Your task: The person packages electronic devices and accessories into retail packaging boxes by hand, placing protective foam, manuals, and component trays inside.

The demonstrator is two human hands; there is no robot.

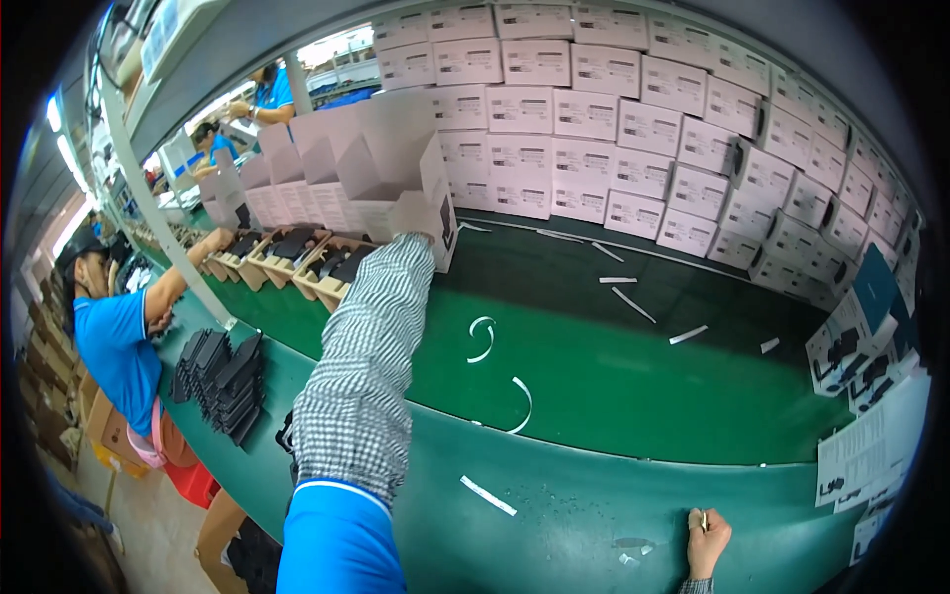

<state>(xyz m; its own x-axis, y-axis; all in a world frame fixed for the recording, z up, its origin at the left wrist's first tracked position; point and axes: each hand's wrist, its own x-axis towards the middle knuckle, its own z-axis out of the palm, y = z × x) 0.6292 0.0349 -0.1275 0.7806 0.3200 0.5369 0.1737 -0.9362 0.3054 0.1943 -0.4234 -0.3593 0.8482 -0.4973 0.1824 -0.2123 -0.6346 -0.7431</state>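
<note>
My left arm, in a checked sleeve, reaches far forward over the green belt [594,376]. My left hand [414,220] grips the lower edge of an open white carton [438,193], the end one in a row of folded-open cartons [327,163]. My right hand [707,543] rests as a fist on the green table edge near me. A small thin object [704,517] sticks up out of it; I cannot tell what it is. Small scraps [633,546] lie just left of that hand.
White boxes [614,119] are stacked in a wall along the back and right. Brown trays [297,259] with black parts and a pile of black parts [223,381] lie left. White strips [487,495] litter the belt. A person in blue [114,342] works at left. Printed sheets [871,445] lie right.
</note>
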